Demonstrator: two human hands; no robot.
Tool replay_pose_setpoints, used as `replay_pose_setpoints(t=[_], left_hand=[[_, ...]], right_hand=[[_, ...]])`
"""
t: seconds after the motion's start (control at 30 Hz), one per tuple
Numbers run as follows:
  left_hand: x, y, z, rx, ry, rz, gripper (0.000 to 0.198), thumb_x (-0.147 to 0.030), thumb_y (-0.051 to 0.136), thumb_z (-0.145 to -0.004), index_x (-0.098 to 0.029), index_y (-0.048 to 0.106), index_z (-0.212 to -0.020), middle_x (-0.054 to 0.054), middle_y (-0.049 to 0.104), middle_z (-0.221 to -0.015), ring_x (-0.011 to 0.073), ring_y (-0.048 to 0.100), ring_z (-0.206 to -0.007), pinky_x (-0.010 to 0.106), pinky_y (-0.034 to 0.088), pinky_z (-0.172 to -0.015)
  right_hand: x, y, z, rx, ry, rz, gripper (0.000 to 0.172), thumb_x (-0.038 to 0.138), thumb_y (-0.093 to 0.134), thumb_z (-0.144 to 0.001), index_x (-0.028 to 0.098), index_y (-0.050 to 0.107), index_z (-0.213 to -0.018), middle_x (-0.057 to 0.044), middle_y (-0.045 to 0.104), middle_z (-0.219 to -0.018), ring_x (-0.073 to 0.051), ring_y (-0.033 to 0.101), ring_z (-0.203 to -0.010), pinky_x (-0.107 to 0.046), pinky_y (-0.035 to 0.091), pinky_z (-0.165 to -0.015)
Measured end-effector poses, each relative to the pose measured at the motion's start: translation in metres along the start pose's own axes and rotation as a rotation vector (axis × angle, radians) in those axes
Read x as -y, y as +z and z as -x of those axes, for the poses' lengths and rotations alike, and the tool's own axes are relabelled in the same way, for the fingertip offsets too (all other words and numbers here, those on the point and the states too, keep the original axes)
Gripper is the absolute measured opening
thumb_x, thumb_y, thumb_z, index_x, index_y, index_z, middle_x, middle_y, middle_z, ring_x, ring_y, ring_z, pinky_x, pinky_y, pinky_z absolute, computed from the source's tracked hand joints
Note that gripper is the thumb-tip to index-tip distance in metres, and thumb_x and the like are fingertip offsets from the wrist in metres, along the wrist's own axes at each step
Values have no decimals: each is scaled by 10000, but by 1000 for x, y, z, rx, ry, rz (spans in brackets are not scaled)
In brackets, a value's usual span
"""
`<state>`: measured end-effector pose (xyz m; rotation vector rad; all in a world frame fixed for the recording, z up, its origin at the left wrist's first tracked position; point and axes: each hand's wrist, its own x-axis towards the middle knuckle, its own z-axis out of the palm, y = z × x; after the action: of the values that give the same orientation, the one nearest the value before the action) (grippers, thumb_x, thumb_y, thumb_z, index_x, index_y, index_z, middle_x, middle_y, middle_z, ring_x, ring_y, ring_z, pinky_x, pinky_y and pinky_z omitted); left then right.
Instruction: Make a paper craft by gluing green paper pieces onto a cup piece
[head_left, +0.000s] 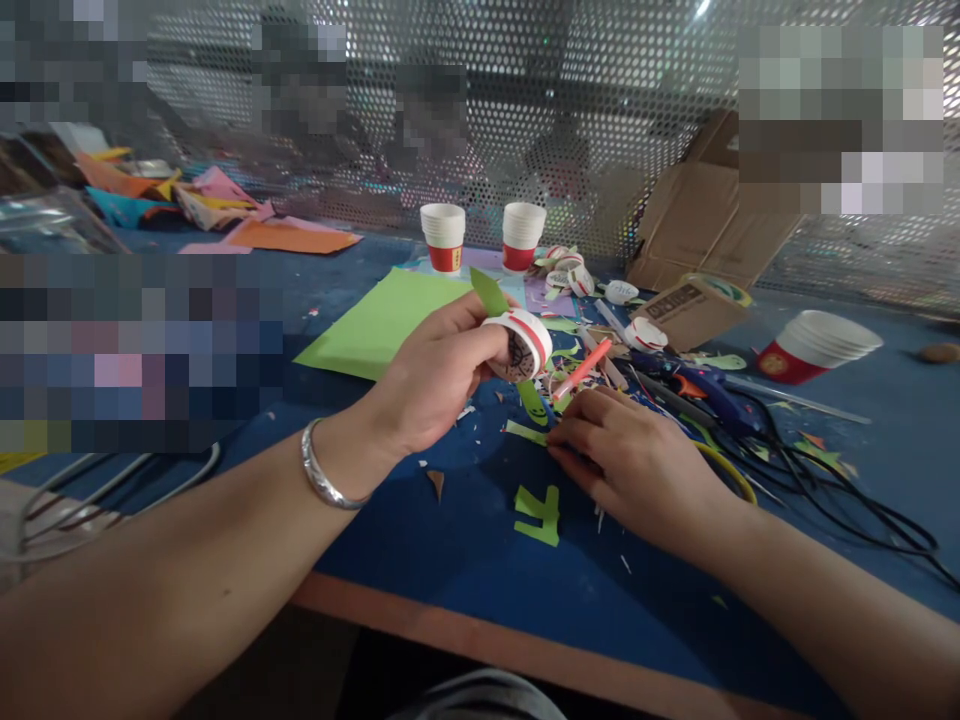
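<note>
My left hand [435, 380] grips a short cut-down paper cup [534, 338], white with a red band and dark drawn lines inside. A pointed green paper piece [489, 292] sticks up from it, and a green tab with a drawn smiling face [535, 404] hangs below. Low at the table, my right hand [637, 465] has its fingertips drawn together at the end of a small green paper strip [525, 432]. Nearer to me lie green cut paper pieces [551, 515]. The tips of my left fingers are hidden behind the cup.
A large green sheet [360, 325] lies beyond my left hand. Two cup stacks [445, 240] stand behind, with a tilted stack [814, 345] at right. Paper scraps, an orange-red stick [583, 368], a blue glue gun [724, 400] and black cable [855, 520] clutter the right side.
</note>
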<state>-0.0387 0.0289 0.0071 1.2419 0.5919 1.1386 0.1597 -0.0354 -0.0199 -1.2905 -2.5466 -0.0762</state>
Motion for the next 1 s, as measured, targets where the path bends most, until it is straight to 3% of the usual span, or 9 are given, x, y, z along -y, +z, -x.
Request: replay_pose_setpoints(t=[0.43, 0.83, 1.0], left_hand=[[0, 0, -1, -20, -36, -14, 134, -43, 554, -703, -146, 628, -743, -11, 628, -720, 102, 552, -673, 241, 433, -657], [3, -2, 3, 31, -180, -74, 128, -94, 583, -741, -172, 646, -820, -23, 602, -688, 104, 514, -621, 253, 381, -601], [1, 2, 5, 103, -234, -78, 139, -82, 569, -755, -174, 651, -820, -30, 595, -667, 92, 495, -584, 241, 366, -574]], right_hand=[[-13, -8, 5, -117, 35, -266, 132, 194, 612, -960, 176, 678, -847, -55, 667, -830, -195, 631, -787, -312, 494, -711], [-9, -38, 18, -132, 342, -526, 131, 368, 658, -930, 262, 697, -864, 8, 713, -756, -143, 615, -600, -260, 495, -568], [-7, -40, 18, -209, 281, -620, 60, 314, 675, -914, 277, 715, -938, 3, 741, -877, -159, 678, -764, -254, 549, -690]])
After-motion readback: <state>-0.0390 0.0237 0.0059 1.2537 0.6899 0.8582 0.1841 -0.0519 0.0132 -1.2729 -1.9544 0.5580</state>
